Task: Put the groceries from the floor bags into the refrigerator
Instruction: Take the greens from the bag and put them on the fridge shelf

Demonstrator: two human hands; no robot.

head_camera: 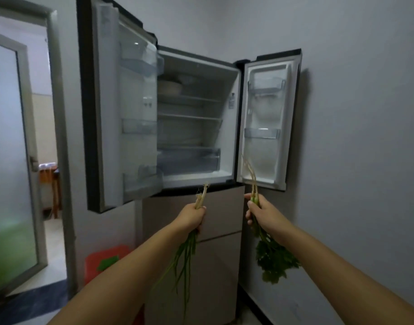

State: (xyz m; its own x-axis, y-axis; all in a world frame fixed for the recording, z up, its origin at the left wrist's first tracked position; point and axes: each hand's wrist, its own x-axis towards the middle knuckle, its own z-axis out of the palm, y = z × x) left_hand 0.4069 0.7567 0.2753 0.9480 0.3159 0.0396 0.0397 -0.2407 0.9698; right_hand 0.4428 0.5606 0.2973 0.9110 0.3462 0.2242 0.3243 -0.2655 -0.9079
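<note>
The refrigerator [196, 66] stands ahead with both upper doors swung wide, its glass shelves and bottom drawer mostly bare. My left hand [193, 216] grips a bunch of green onions [184, 256], roots up and long leaves hanging down. My right hand [262, 214] grips a bunch of leafy coriander [274, 261], roots pointing up toward the right door and leaves drooping below my wrist. Both hands are held in front of the lower drawers, just below the open compartment.
A pale bowl [169, 87] sits on the top shelf. The left door [112, 109] juts far out toward me; the right door [267, 118] hangs near the wall. A red bag [102, 259] lies on the floor at left, beside an open doorway [48, 141].
</note>
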